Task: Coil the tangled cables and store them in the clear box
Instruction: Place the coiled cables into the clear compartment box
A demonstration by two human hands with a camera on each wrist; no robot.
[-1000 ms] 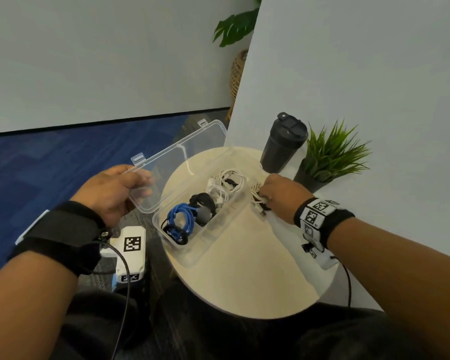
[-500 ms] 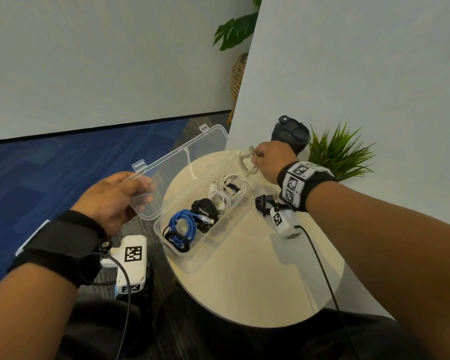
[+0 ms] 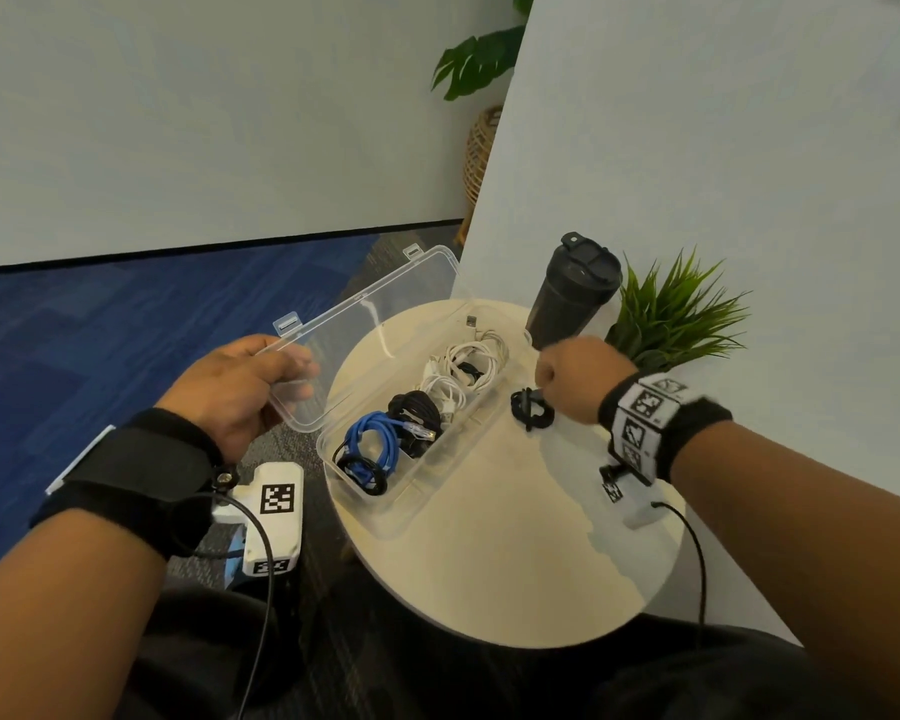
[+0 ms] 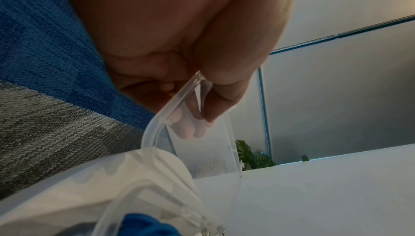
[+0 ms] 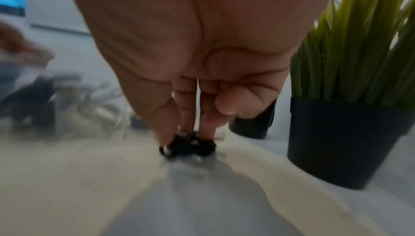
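The clear box (image 3: 401,511) lies open on the round table (image 3: 515,574), holding a blue coil (image 3: 372,444), a black coil (image 3: 414,413) and white coils (image 3: 463,366). My left hand (image 3: 261,381) grips the near corner of the raised lid (image 3: 370,309); in the left wrist view its fingers (image 4: 191,129) press through the clear lid (image 4: 215,147). My right hand (image 3: 546,392) is down at a small black coiled cable (image 3: 531,413) on the table, right of the box. In the blurred right wrist view its fingertips (image 5: 166,133) pinch that black cable (image 5: 188,145).
A black tumbler (image 3: 572,298) and a small potted grass plant (image 3: 676,314) stand at the table's back, close behind my right hand. A white partition rises behind them. Blue and grey carpet lies left of the table. Bare tabletop spreads in front.
My right hand carried a white coil from the table into the far end of the box, let it go, then came back down onto the small black coil. The left hand kept hold of the lid.
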